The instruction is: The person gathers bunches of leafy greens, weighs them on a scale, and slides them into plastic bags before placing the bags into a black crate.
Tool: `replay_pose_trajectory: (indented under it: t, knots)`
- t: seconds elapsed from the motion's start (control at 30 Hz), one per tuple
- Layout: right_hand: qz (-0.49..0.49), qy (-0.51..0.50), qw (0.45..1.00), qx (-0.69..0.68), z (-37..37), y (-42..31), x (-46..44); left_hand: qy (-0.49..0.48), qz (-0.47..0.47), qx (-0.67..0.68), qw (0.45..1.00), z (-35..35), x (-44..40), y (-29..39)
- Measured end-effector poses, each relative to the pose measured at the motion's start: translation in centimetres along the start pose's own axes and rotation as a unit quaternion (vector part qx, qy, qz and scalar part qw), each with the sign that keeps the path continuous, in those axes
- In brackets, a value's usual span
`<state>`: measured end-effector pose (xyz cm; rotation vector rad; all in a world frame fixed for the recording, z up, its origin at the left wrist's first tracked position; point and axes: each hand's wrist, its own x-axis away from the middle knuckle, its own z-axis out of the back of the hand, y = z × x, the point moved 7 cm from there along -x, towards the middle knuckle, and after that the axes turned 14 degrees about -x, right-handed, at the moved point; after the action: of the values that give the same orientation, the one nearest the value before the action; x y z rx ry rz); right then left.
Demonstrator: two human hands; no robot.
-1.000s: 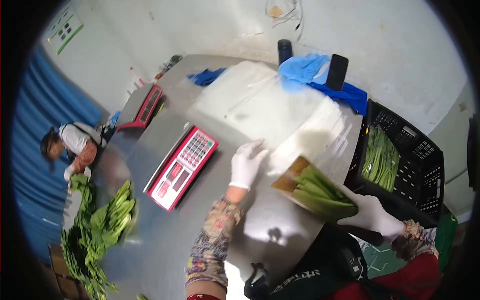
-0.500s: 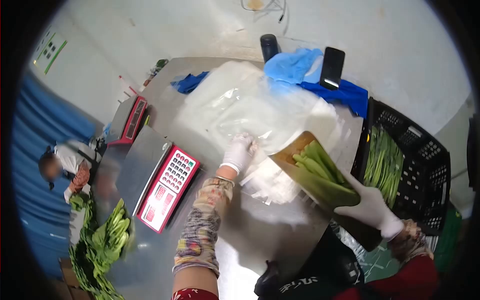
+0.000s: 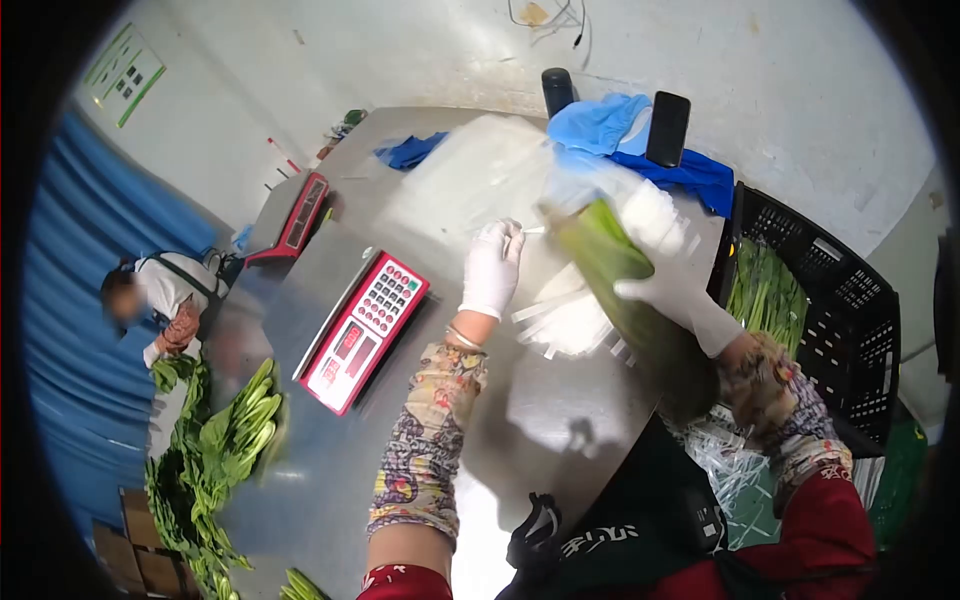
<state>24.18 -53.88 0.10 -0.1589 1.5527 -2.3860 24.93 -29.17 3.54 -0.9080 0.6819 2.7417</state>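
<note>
One broad grey steel table [image 3: 330,450] is spreading beneath the nearer red-and-white electronic scale [image 3: 355,345]. A wide layer of clear plastic bags [image 3: 465,165] is lying beyond and right of that scale. A long, dull-green, trough-like holder [image 3: 640,325], blurred, is hanging to the scale's right, its long axis slanting with the upper end pointing towards the bags; bright green stalks [image 3: 602,220] are showing there. The right white-gloved hand [image 3: 680,305] is clasping the holder's side. The left white-gloved hand [image 3: 490,275] is reaching between scale and holder, its fingers curling at the bags; whether they are gripping one, I cannot tell. The hands are working apart.

Counting: one co-worker [image 3: 170,300] is bending far left of the scale; one black plastic crate [image 3: 850,290] is standing far right of it; one leafy green heap [image 3: 195,470] is lying left of it. Two scales are showing, the second red-edged scale [image 3: 300,218] sitting beyond the first. One black phone [image 3: 668,128] and one dark flask [image 3: 557,92] are standing beyond the bags, which are overlapping too much to count.
</note>
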Motion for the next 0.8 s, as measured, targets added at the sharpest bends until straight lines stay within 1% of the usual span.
replay_pose_trajectory:
  t: [0.03,0.07,0.1,0.13,0.17,0.2,0.23,0.27,0.3,0.33,0.37,0.4,0.47,0.5,0.53,0.57,0.6,0.63,0.67,0.73,0.77,0.8]
  knots:
    - [0.019,0.041,0.993,0.113,-0.4,-1.3,0.7,0.003,0.007,0.015,1.000,0.4,0.0,0.4]
    - [0.056,0.044,0.980,0.188,-1.4,-2.7,1.4,0.008,0.015,0.031,0.999,0.7,0.0,0.8]
    - [0.091,0.053,0.959,0.263,-2.3,-4.1,2.1,0.010,0.004,-0.001,1.000,1.0,0.3,1.5]
    - [0.140,0.024,0.943,0.300,-3.4,-5.3,2.8,0.011,-0.009,-0.031,0.999,1.2,0.6,2.4]
    - [0.069,-0.067,0.991,0.096,-4.6,-5.5,2.9,0.013,-0.020,-0.061,0.998,1.4,1.0,3.3]
    - [0.057,-0.044,0.992,0.105,-5.1,-4.9,2.7,-0.019,-0.014,-0.037,0.999,1.5,1.7,4.4]
    - [0.046,-0.019,0.992,0.114,-6.1,-3.6,1.9,-0.002,-0.059,-0.022,0.998,1.7,2.4,5.8]
    - [0.039,0.006,0.992,0.122,-6.5,-3.9,1.6,0.018,-0.105,-0.010,0.994,2.4,2.9,7.1]
    - [0.020,0.038,0.988,0.151,-6.5,-4.1,1.6,0.006,-0.091,0.002,0.996,2.9,3.5,7.3]
    - [0.013,0.035,0.990,0.133,-6.7,-4.4,2.0,-0.006,-0.076,0.013,0.997,3.5,4.1,7.5]
    - [0.006,0.030,0.993,0.115,-6.5,-5.5,3.0,-0.004,-0.094,0.016,0.995,4.5,4.9,8.4]
    - [-0.003,0.025,0.995,0.098,-6.6,-5.9,3.7,-0.045,-0.111,0.045,0.992,4.7,6.0,9.3]
    - [0.079,0.022,0.995,0.065,-7.4,-5.4,4.5,-0.106,-0.181,0.095,0.973,5.7,9.3,12.3]
    - [0.154,0.006,0.988,0.014,-7.6,-5.6,5.4,-0.108,-0.154,0.149,0.971,7.8,10.0,13.0]
    - [0.221,0.046,0.974,-0.035,-7.7,-6.5,7.0,-0.109,-0.125,0.201,0.965,9.7,11.0,13.1]
    - [0.290,0.082,0.951,-0.075,-7.8,-7.4,8.8,-0.008,-0.035,0.259,0.965,12.0,12.3,11.1]
    - [0.229,0.051,0.970,-0.059,-8.5,-7.3,9.8,0.122,0.027,0.157,0.980,14.0,14.5,8.0]
    - [0.167,0.019,0.985,-0.043,-8.8,-7.6,11.2,0.237,0.194,0.220,0.926,14.4,17.1,4.1]
    - [0.102,-0.015,0.994,-0.025,-9.4,-7.4,12.5,0.321,0.252,0.311,0.859,15.2,18.7,2.2]
    - [0.021,-0.113,0.992,0.052,-10.7,-9.4,14.3,0.334,0.332,0.468,0.748,13.5,21.6,0.0]
    - [0.145,-0.104,0.984,0.019,-12.1,-9.9,14.5,0.247,0.327,0.527,0.745,12.7,21.7,1.6]
    - [0.174,-0.119,0.978,0.002,-13.3,-9.9,14.9,0.157,0.319,0.580,0.733,11.6,22.1,4.0]
